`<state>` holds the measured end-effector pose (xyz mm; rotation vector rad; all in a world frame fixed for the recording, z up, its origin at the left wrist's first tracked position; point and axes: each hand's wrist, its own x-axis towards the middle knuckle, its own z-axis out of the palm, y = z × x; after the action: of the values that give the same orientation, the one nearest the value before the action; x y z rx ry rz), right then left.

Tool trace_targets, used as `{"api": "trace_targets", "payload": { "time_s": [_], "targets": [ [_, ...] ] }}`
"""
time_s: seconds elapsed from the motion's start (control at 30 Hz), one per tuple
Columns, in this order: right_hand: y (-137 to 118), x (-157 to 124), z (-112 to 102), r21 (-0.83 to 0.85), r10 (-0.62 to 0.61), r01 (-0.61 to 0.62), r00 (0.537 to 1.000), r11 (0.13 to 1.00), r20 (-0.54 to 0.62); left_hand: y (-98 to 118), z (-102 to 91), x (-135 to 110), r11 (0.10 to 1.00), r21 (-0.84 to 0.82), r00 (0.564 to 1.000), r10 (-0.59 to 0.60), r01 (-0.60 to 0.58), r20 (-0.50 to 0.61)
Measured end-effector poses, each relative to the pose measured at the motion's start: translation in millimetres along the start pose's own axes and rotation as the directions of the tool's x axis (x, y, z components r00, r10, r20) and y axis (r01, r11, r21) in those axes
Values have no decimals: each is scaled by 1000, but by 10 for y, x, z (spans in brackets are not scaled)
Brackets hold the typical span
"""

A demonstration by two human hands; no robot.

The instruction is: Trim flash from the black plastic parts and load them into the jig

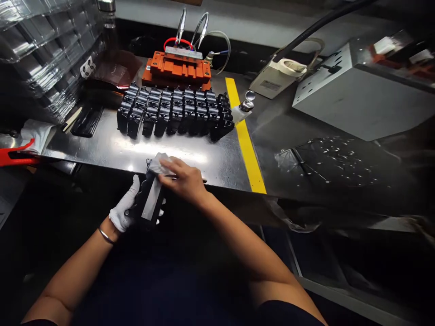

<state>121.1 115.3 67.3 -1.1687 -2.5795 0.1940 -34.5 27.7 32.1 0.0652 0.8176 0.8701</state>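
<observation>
My left hand (125, 209), in a white glove, is wrapped round a long black part with a grey strip (152, 201) along its upper face. The part is held tilted at the table's front edge, and white fingertips show on its far side. My bare right hand (183, 177) pinches a crumpled white cloth (159, 164) and presses it on the upper end of the part. Beyond the hands, rows of glossy black moulded parts (175, 111) stand close together on the metal table (102, 146).
An orange fixture (180, 68) with hoses stands behind the rows. Yellow tape (249, 156) crosses the table. To its right are a grey metal box (360, 90), a cream device (277, 79) and scattered small screws (340, 156). Stacked clear trays (50, 54) rise at the left.
</observation>
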Motion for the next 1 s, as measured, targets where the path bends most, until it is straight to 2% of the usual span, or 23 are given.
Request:
{"api": "trace_targets", "payload": {
  "time_s": [0.07, 0.13, 0.27, 0.37, 0.6, 0.73, 0.77, 0.83, 0.93, 1.0],
  "targets": [
    [223, 192, -45, -63, 201, -203, 979, 977, -47, -18, -10, -11, 992, -104, 994, -64, 73, 84],
    [324, 244, -85, -112, 259, -266, 963, 958, -74, -41, -15, -32, 978, -182, 990, -81, 101, 112],
    [224, 22, -132, -249, 215, -201, 976, 947, 29, -68, -18, -57, 973, -212, 992, -74, 94, 101],
    [150, -80, -174, -319, 230, -190, 969, 928, 90, -75, -3, -52, 968, -231, 992, -76, 98, 102],
    [108, 96, -171, -282, 191, -151, 974, 947, 121, -87, 67, -31, 966, -240, 993, -75, 94, 88],
    [271, -33, -199, -283, 162, -118, 977, 952, 137, -80, 31, -26, 966, -247, 991, -52, 81, 119],
    [352, -80, -213, -270, 159, -124, 981, 955, 111, -78, 15, -24, 966, -246, 991, -45, 76, 128],
    [547, -144, -244, -211, 171, -170, 985, 963, -15, -75, -13, -21, 969, -237, 988, -36, 71, 147],
    [857, -131, -283, -115, 232, -262, 946, 958, -226, -68, -27, -52, 972, -229, 987, -13, 50, 162],
    [1006, -77, -296, -107, 286, -318, 927, 942, -242, -53, -1, -105, 968, -248, 990, 67, -36, 120]
  ]
}}
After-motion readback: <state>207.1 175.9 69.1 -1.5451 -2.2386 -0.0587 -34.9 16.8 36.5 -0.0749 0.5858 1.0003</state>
